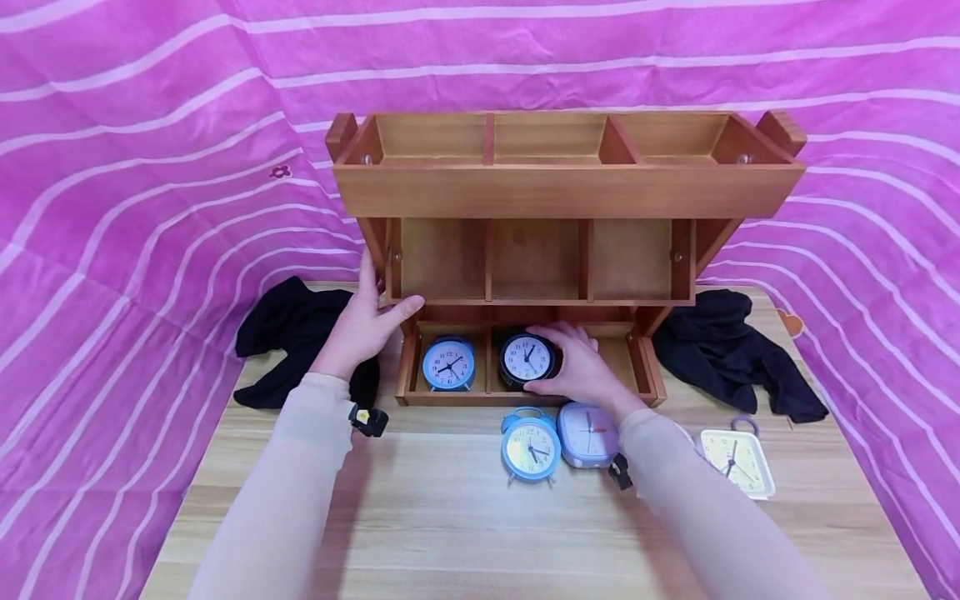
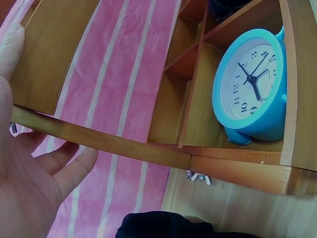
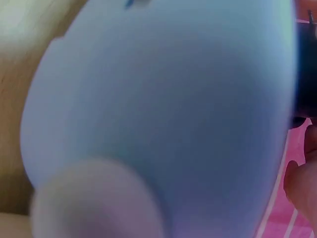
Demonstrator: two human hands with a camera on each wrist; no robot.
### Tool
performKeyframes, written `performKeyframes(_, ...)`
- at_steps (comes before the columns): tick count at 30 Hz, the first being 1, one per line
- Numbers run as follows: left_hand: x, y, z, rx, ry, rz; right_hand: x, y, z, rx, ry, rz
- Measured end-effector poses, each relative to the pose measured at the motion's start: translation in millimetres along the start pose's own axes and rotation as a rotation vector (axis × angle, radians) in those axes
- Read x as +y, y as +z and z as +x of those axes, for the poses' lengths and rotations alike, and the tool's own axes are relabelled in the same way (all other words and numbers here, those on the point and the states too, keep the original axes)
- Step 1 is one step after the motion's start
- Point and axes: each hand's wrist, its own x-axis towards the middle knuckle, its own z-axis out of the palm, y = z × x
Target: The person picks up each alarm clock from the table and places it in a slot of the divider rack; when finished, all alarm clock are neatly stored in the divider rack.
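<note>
A three-tier wooden shelf (image 1: 566, 190) stands at the back of the table. My left hand (image 1: 365, 321) rests flat against its left side panel, thumb lying on the middle tier's front edge; in the left wrist view the palm (image 2: 29, 173) is spread beside the wooden rail (image 2: 104, 141). My right hand (image 1: 573, 367) grips a round black alarm clock (image 1: 525, 358) standing in the bottom tier's middle compartment. A blue round clock (image 1: 447, 364) (image 2: 252, 89) stands upright in the bottom left compartment. The right wrist view is filled by a blurred lavender clock (image 3: 163, 114).
On the table in front of the shelf lie a blue round clock (image 1: 530, 447), a lavender square clock (image 1: 588, 433) and a cream square clock (image 1: 737, 461). Black cloths lie left (image 1: 292, 333) and right (image 1: 738, 354) of the shelf. A pink striped sheet surrounds the table.
</note>
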Motion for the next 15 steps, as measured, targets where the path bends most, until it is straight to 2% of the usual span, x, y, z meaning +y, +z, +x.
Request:
performKeyframes(6,0.1,-0.1,0.3,-0.005,0.006,-0.013,6,5,4,-0.039,0.013,-0.043)
performKeyframes(15,0.4,-0.9,-0.5,0.000,0.001,-0.020,10,11,4,-0.044,0.036,-0.046)
